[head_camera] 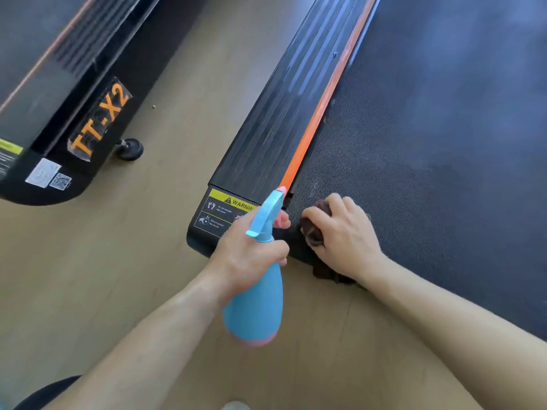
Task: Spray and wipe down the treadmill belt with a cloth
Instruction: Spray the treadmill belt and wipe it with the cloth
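Treadmill belt (429, 143) is dark, finely textured, beside an orange strip (322, 105).

Floor (183, 93): tan, wood-grained; bore two treadmills side by side, a strip of floor between them. Right treadmill: dark textured belt (429, 128); ribbed black side rail (275, 122) edged by an orange strip (319, 113); yellow warning label (225, 211) at the rear corner; dark brown cloth (313, 232) lay bunched on the belt's rear corner, overhanging the end. Left treadmill (59, 113): black, lettered TT-X2 in orange; round black foot (130, 148) stood on the floor.
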`<state>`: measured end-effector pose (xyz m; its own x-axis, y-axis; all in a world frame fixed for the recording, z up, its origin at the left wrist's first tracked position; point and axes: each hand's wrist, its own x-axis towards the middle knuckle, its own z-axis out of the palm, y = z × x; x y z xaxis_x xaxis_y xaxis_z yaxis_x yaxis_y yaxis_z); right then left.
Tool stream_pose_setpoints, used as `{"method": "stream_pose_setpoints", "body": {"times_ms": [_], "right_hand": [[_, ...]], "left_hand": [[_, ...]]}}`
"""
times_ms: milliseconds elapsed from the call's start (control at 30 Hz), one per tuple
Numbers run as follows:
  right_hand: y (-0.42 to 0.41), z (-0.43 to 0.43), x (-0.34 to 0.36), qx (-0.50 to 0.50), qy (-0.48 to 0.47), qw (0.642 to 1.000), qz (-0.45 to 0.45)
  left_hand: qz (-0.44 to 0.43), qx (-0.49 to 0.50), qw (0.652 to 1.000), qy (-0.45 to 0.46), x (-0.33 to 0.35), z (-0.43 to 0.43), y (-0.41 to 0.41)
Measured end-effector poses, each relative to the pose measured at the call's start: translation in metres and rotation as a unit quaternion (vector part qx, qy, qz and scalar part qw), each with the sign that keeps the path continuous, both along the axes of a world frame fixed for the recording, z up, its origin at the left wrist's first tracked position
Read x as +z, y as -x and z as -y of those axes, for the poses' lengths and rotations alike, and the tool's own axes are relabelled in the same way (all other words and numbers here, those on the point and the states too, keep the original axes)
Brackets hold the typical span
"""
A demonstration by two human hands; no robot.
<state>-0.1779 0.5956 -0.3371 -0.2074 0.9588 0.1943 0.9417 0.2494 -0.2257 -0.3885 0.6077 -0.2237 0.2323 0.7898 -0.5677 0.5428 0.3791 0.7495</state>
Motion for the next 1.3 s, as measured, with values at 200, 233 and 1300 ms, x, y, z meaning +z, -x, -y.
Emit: {"method": "stream_pose_setpoints", "body": {"times_ms": [200, 233, 1300], "right_hand": [[0.001, -0.098, 0.009, -0.213, 0.012, 0.977, -0.003], [0.006, -0.101, 0.01, -0.241, 0.021, 0.97, -0.008], [-0.066, -0.066, 0.009, -0.218, 0.018, 0.975, -0.029]], "left_hand": [[0.006, -0.014, 1.0, -0.005, -0.004, -0.002, 0.004], [0.015, -0.015, 1.0, -0.006, -0.003, -0.004, 0.003], [0.104, -0.045, 0.993, -0.041, 0.019, -0.025, -0.062]]}}
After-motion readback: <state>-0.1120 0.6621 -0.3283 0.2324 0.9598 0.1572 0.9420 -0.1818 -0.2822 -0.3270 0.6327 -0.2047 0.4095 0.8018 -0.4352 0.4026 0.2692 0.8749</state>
